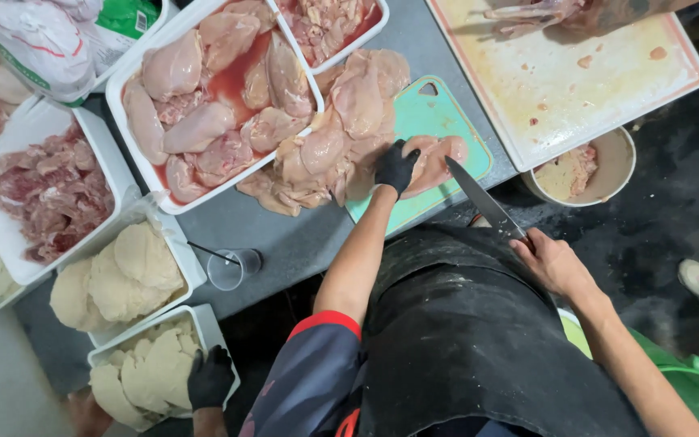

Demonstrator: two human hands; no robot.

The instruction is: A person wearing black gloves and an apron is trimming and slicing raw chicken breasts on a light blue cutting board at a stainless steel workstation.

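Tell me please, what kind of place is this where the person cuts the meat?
It looks like a meat preparation area, perhaps a butcher's or kitchen back room. A big tray of raw chicken breasts sits on the grey table, the left hand presses a piece on a green cutting board, and the right hand holds a long knife.

The gloved left hand presses a chicken breast under its fingers on the green cutting board; the right hand grips a knife.
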